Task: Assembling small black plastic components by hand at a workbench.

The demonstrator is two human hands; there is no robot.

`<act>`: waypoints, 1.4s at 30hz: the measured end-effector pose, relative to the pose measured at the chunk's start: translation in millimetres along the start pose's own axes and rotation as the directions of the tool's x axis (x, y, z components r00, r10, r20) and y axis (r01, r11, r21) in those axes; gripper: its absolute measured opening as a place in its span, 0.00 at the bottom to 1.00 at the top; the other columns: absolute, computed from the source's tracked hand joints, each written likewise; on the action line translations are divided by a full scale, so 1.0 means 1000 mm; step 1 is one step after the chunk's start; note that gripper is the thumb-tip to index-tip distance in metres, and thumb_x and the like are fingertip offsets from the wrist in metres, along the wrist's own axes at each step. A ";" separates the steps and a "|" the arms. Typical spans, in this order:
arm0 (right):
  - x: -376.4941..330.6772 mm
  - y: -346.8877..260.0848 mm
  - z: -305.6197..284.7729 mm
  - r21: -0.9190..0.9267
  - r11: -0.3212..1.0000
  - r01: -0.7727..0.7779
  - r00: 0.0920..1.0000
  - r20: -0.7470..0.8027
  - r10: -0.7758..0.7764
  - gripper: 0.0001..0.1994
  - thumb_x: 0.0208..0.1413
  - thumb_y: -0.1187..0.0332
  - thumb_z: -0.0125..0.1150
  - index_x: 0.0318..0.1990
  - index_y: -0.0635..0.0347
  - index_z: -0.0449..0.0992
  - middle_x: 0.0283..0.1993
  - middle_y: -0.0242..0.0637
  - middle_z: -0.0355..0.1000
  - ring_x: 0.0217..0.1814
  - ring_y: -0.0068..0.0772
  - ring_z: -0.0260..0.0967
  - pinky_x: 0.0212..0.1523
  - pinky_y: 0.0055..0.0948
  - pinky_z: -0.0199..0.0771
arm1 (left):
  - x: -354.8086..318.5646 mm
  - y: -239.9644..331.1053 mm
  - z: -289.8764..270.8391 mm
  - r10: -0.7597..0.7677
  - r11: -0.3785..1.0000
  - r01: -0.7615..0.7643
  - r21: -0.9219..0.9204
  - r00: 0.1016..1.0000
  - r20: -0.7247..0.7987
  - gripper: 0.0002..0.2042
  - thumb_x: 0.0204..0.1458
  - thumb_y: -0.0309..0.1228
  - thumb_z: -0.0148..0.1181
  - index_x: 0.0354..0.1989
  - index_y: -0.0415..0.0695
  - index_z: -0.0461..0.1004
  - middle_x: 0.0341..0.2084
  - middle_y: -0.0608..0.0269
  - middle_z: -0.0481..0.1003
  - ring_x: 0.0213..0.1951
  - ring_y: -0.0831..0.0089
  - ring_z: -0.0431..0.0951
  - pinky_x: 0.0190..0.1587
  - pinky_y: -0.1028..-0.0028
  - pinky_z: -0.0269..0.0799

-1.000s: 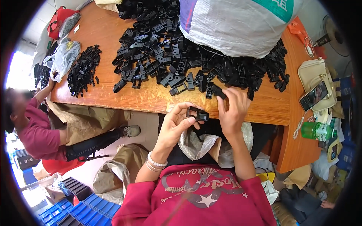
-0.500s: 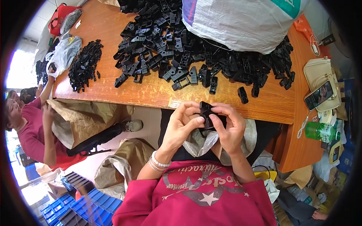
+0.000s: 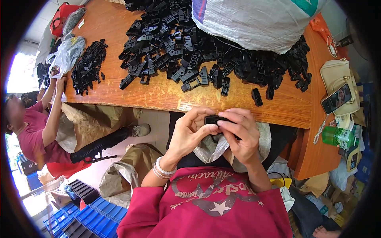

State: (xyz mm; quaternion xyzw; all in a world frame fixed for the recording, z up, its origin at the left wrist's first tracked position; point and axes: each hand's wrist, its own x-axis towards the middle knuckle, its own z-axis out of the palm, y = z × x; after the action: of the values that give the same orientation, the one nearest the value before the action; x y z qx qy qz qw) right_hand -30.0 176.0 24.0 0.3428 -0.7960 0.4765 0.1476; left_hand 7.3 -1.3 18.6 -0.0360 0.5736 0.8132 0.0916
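Just in front of the table's near edge, both my hands are closed on a small black plastic part (image 3: 211, 119). The thumb and fingers of my left hand (image 3: 192, 130) pinch its left end. At its right side, the fingers of my right hand (image 3: 241, 133) wrap over it and hide much of its shape. Below them, an open pale sack (image 3: 210, 150) lies across my lap. Beyond my hands, a large heap of black plastic parts (image 3: 160, 59) covers much of the table (image 3: 147, 95), with a loose black part (image 3: 256, 97) closest to the right hand.
A bulging white woven sack (image 3: 246, 29) stands on the heap. Smaller black pieces (image 3: 90, 65) are piled at the left, near a co-worker (image 3: 37, 131) reaching to a plastic bag (image 3: 71, 51). A phone (image 3: 335, 99) rests on a cream handbag (image 3: 327, 75) at right.
The black part has turned from upright to lying nearly level between my hands, and my right fingers have closed over it. The co-worker's arms have both come up to the plastic bag.
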 end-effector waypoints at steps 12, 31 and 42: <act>-0.016 0.001 0.005 0.319 0.878 -0.357 0.917 -0.060 0.395 0.15 0.46 0.80 0.65 0.45 0.67 0.76 0.42 0.43 0.76 0.42 0.39 0.74 0.44 0.29 0.72 | 0.001 -0.005 0.015 0.468 0.666 -0.429 0.611 0.877 0.106 0.19 0.47 0.19 0.64 0.48 0.36 0.69 0.35 0.52 0.78 0.36 0.66 0.83 0.34 0.74 0.77; -0.014 0.043 -0.015 -0.255 0.887 -0.384 0.908 -0.280 0.312 0.14 0.50 0.78 0.64 0.45 0.65 0.74 0.40 0.41 0.71 0.40 0.40 0.71 0.39 0.33 0.69 | 0.027 -0.007 -0.027 0.440 0.785 -0.332 0.523 0.893 -0.093 0.08 0.54 0.18 0.55 0.39 0.39 0.65 0.35 0.57 0.68 0.32 0.71 0.74 0.30 0.74 0.71; 0.009 0.000 -0.006 0.025 0.996 -0.081 0.990 -0.111 0.083 0.16 0.42 0.82 0.67 0.41 0.65 0.77 0.40 0.40 0.74 0.38 0.39 0.72 0.37 0.31 0.73 | 0.009 0.008 0.001 0.048 0.983 -0.063 0.170 0.995 0.087 0.18 0.54 0.16 0.56 0.53 0.33 0.63 0.22 0.60 0.76 0.23 0.79 0.77 0.26 0.82 0.70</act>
State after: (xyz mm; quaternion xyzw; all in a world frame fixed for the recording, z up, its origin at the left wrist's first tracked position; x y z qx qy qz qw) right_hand -36.7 177.5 31.6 0.2838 -0.7950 0.5088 0.1689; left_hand -3.4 -2.1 25.1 0.0216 0.6383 0.7636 0.0952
